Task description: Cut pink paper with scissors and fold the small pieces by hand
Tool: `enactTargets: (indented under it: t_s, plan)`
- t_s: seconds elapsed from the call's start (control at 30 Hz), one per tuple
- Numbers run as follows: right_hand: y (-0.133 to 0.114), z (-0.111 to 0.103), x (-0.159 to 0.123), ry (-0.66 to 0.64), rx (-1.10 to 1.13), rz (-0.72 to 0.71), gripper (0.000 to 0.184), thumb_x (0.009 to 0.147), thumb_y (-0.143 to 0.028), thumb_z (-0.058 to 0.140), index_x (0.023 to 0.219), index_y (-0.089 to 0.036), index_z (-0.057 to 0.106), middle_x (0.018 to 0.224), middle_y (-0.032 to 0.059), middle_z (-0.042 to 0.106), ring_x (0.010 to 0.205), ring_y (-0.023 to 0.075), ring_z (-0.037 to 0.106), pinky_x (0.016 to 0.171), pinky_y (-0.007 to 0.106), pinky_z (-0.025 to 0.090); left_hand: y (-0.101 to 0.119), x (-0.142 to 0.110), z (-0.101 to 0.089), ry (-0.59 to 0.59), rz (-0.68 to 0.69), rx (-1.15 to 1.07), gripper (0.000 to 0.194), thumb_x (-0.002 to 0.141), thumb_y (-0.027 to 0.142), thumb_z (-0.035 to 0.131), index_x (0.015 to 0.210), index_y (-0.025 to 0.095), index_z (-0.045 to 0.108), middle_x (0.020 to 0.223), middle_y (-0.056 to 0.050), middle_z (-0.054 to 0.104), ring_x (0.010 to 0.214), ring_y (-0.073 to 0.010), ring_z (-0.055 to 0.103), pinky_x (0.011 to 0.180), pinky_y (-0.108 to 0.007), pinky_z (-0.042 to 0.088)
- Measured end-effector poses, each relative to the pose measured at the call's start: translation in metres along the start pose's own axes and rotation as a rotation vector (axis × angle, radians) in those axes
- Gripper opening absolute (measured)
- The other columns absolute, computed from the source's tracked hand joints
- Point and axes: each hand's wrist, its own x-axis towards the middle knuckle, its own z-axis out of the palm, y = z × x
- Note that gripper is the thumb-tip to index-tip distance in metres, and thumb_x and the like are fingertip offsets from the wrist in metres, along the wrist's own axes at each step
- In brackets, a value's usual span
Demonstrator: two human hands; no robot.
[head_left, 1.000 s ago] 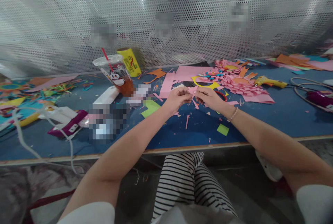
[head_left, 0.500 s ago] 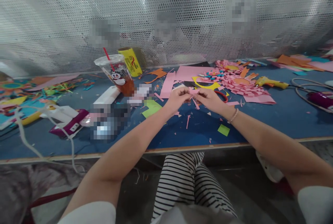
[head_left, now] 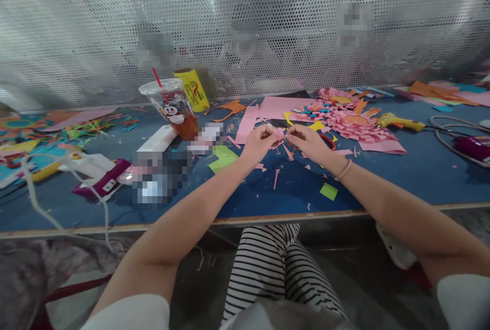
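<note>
Over the middle of the table, my left hand (head_left: 261,142) pinches a small piece of pink paper (head_left: 278,135) between thumb and fingers. The paper looks bent or curled, though its exact shape is too small to tell. My right hand (head_left: 306,141) is closed in a pinch at the right edge of the same piece, its fingertips close together. Under and behind the hands lie pink paper sheets (head_left: 283,107), a yellow paper cutout (head_left: 317,125) and red-handled scissors (head_left: 328,141), partly hidden by my right hand.
Pink paper flowers (head_left: 356,124) and a yellow glue gun (head_left: 400,122) lie to the right. On the left stand a drink cup (head_left: 178,113) with a straw and a yellow tube (head_left: 195,92). A purple power strip (head_left: 101,182) with white cables lies nearer. Paper scraps litter the table.
My fingertips have drawn slightly apart, and more of the pink paper shows between them. It now looks more bent than flat. The forearms have hardly moved.
</note>
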Motion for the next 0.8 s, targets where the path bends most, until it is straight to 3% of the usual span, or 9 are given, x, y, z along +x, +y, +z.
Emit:
enactTargets:
  t_s: [0.13, 0.27, 0.5, 0.8]
  plan:
    - [0.000, -0.004, 0.001, 0.104, -0.162, -0.191, 0.022, 0.078, -0.026, 0.054, 0.098, -0.017, 0.061, 0.090, 0.0071, 0.060, 0.078, 0.0154, 0.056, 0.064, 0.027, 0.046, 0.006, -0.005, 0.001, -0.059, -0.049, 0.022, 0.016, 0.065, 0.016, 0.062, 0.066, 0.016, 0.046, 0.060, -0.001, 0.062, 0.063, -0.0144, 0.064, 0.066, -0.032, 0.053]
    - [0.002, -0.003, 0.001, 0.093, -0.269, -0.310, 0.020, 0.079, -0.022, 0.055, 0.095, -0.017, 0.066, 0.088, 0.0072, 0.062, 0.082, 0.0164, 0.057, 0.071, 0.029, 0.045, 0.011, -0.009, 0.004, -0.108, -0.055, 0.069, 0.015, 0.064, 0.011, 0.063, 0.072, 0.015, 0.050, 0.062, -0.001, 0.063, 0.060, -0.0139, 0.064, 0.066, -0.032, 0.053]
    - [0.003, -0.006, 0.001, 0.024, -0.330, -0.294, 0.013, 0.078, -0.022, 0.056, 0.081, -0.018, 0.068, 0.076, 0.0038, 0.062, 0.070, 0.0141, 0.054, 0.066, 0.027, 0.042, 0.007, -0.009, 0.006, -0.148, -0.123, 0.105, 0.008, 0.067, 0.015, 0.065, 0.075, 0.013, 0.064, 0.066, -0.004, 0.067, 0.065, -0.0129, 0.065, 0.072, -0.031, 0.053]
    - [0.004, -0.005, 0.000, 0.014, -0.375, -0.363, 0.010, 0.079, -0.021, 0.055, 0.078, -0.019, 0.065, 0.077, 0.0039, 0.061, 0.072, 0.0150, 0.055, 0.067, 0.028, 0.042, 0.010, -0.012, 0.007, -0.110, -0.168, 0.039, 0.005, 0.067, 0.017, 0.067, 0.071, 0.014, 0.068, 0.063, -0.003, 0.066, 0.061, -0.0114, 0.064, 0.068, -0.028, 0.054]
